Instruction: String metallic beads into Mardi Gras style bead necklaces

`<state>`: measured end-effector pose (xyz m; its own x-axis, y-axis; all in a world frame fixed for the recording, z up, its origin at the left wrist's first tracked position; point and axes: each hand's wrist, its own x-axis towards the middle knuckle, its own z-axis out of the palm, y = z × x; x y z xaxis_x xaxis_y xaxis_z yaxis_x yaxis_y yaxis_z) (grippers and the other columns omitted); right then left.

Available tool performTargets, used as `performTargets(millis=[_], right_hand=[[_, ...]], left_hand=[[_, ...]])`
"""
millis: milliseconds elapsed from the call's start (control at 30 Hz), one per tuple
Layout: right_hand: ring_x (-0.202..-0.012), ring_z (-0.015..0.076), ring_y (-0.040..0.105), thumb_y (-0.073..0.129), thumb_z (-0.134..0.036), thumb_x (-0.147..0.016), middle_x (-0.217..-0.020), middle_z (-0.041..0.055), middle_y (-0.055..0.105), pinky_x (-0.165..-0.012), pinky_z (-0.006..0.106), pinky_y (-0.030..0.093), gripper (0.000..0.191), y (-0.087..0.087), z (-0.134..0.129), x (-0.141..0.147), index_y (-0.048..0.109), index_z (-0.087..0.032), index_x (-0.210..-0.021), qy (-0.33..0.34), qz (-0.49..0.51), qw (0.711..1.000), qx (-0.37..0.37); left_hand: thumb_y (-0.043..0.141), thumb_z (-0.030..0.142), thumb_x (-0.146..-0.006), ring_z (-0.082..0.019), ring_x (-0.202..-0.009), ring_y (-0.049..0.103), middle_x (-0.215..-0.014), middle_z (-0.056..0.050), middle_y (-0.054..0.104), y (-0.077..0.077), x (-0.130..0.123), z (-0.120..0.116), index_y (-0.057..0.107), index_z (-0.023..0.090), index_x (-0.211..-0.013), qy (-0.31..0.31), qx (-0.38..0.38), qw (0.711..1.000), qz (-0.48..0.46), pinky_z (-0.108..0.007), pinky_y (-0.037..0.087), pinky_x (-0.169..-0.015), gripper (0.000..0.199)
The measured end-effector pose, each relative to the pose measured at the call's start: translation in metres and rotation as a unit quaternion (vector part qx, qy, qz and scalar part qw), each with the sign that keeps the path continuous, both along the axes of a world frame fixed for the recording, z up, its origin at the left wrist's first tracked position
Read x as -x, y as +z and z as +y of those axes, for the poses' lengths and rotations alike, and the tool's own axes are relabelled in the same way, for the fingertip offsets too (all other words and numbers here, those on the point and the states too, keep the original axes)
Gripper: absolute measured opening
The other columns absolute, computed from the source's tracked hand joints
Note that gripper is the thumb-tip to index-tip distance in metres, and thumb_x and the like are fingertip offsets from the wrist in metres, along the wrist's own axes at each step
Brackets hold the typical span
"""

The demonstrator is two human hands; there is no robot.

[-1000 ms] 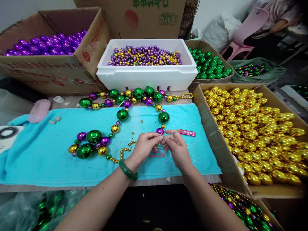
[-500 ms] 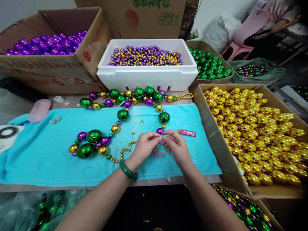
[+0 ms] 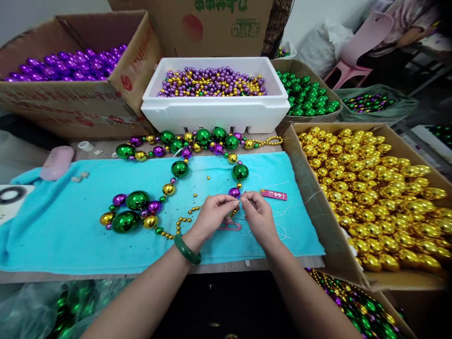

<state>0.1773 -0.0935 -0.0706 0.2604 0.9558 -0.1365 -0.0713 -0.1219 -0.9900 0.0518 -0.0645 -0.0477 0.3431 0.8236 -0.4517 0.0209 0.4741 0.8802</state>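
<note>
A bead necklace [image 3: 180,168] of green, gold and purple balls lies looped on the turquoise towel [image 3: 70,245]. At its right end, just below a purple bead [image 3: 234,192], my left hand [image 3: 213,215] pinches the thin white string with thumb and index finger. My right hand [image 3: 260,216], close beside it, also has its fingertips pinched together at the string; the exact spot is partly hidden. Behind the fingers, small gold beads [image 3: 233,213] and a pair of pink-handled snips or similar pink tool [image 3: 231,227] show in part. Loose string trails right across the towel.
A magenta lighter-like object [image 3: 274,194] lies right of my hands. Another bead strand [image 3: 203,136] runs along the back. Around stand a white foam box [image 3: 215,110] of small beads and cartons of purple, green and gold [image 3: 293,160] balls. A person sits at the far right.
My right hand's fingers have drawn in to a closer pinch and the fingertips have shifted slightly. My left hand stays nearly in place; the necklace lies as before.
</note>
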Motion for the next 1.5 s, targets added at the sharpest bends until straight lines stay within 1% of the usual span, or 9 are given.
performTargets(millis=[167, 333, 533, 700, 833, 967, 1200, 1367, 1500], right_hand=[[-0.057, 0.012, 0.052, 0.056, -0.035, -0.078, -0.066, -0.0012, 0.055, -0.054, 0.025, 0.041, 0.016, 0.001, 0.0, 0.005, 0.054, -0.019, -0.076, 0.007, -0.002, 1.0, -0.006], [-0.049, 0.0093, 0.041, 0.057, -0.034, -0.075, -0.059, -0.0029, 0.05, -0.045, 0.023, 0.033, 0.015, 0.002, 0.0, 0.006, 0.055, -0.019, -0.074, -0.006, -0.04, 0.999, -0.002], [-0.045, 0.0077, 0.036, 0.062, -0.038, -0.069, -0.055, -0.0035, 0.048, -0.039, 0.021, 0.026, 0.022, 0.01, 0.002, -0.005, 0.059, -0.017, -0.076, -0.018, 0.045, 0.998, 0.045], [-0.044, 0.0053, 0.036, 0.065, -0.035, -0.068, -0.072, -0.0005, 0.059, -0.037, 0.02, 0.023, 0.027, 0.013, -0.002, -0.012, 0.063, -0.018, -0.088, 0.052, 0.103, 0.99, 0.079], [-0.048, 0.009, 0.041, 0.065, -0.037, -0.07, -0.057, -0.0033, 0.051, -0.042, 0.021, 0.028, 0.026, 0.012, 0.0, -0.014, 0.066, -0.019, -0.089, 0.044, 0.06, 0.995, 0.07], [-0.062, 0.0126, 0.049, 0.068, -0.028, -0.067, -0.074, 0.0012, 0.06, -0.058, 0.026, 0.039, 0.01, 0.01, 0.007, -0.014, 0.066, -0.02, -0.072, 0.053, -0.041, 0.997, -0.023], [-0.07, 0.0153, 0.053, 0.062, -0.021, -0.07, -0.069, 0.0017, 0.059, -0.066, 0.029, 0.041, 0.01, 0.008, 0.012, -0.01, 0.061, -0.018, -0.061, 0.06, -0.072, 0.994, -0.057], [-0.047, 0.0068, 0.043, 0.062, -0.036, -0.072, -0.075, -0.0007, 0.06, -0.04, 0.019, 0.03, 0.024, 0.015, 0.007, -0.011, 0.06, -0.019, -0.088, 0.044, 0.08, 0.994, 0.053], [-0.041, 0.0053, 0.044, 0.07, -0.035, -0.064, -0.068, -0.0035, 0.058, -0.033, 0.017, 0.02, 0.036, 0.016, 0.002, -0.01, 0.058, -0.019, -0.094, 0.105, 0.17, 0.97, 0.136]], left_hand=[[0.066, 0.032, -0.071, -0.006, -0.05, 0.051, -0.07, -0.001, 0.061, -0.002, 0.003, 0.001, 0.063, 0.015, -0.077, -0.012, 0.043, 0.997, -0.059, -0.017, 0.043, -0.044, 0.019], [0.068, 0.037, -0.069, -0.006, -0.05, 0.049, -0.065, 0.0, 0.056, -0.003, 0.003, 0.002, 0.063, 0.014, -0.073, 0.008, 0.035, 0.998, -0.05, -0.016, 0.039, -0.042, 0.024], [0.067, 0.036, -0.068, -0.005, -0.047, 0.043, -0.064, 0.002, 0.056, -0.004, 0.003, 0.003, 0.064, 0.014, -0.074, 0.01, -0.026, 0.999, 0.021, -0.018, 0.038, -0.043, 0.023], [0.063, 0.036, -0.071, -0.007, -0.048, 0.042, -0.061, 0.003, 0.055, -0.004, 0.004, 0.004, 0.066, 0.015, -0.075, 0.005, -0.066, 0.996, 0.058, -0.02, 0.036, -0.046, 0.021], [0.062, 0.03, -0.073, -0.012, -0.061, 0.052, -0.064, 0.001, 0.062, -0.003, 0.005, 0.004, 0.068, 0.018, -0.069, -0.011, -0.187, 0.972, 0.141, -0.023, 0.041, -0.061, 0.014], [0.058, 0.026, -0.076, -0.016, -0.073, 0.058, -0.074, -0.001, 0.068, -0.002, 0.003, 0.002, 0.07, 0.02, -0.071, -0.046, -0.254, 0.948, 0.184, -0.026, 0.042, -0.072, 0.014], [0.059, 0.031, -0.074, -0.01, -0.055, 0.048, -0.059, 0.003, 0.057, 0.0, 0.0, 0.001, 0.067, 0.017, -0.07, -0.062, -0.155, 0.976, 0.14, -0.023, 0.038, -0.054, 0.017], [0.064, 0.035, -0.07, -0.008, -0.05, 0.043, -0.059, 0.003, 0.055, 0.001, 0.004, 0.005, 0.067, 0.016, -0.071, -0.021, -0.082, 0.992, 0.091, -0.021, 0.034, -0.048, 0.019], [0.066, 0.033, -0.069, -0.009, -0.055, 0.047, -0.062, 0.002, 0.06, 0.0, 0.005, 0.006, 0.068, 0.016, -0.069, 0.015, -0.09, 0.993, 0.074, -0.021, 0.036, -0.052, 0.018]])
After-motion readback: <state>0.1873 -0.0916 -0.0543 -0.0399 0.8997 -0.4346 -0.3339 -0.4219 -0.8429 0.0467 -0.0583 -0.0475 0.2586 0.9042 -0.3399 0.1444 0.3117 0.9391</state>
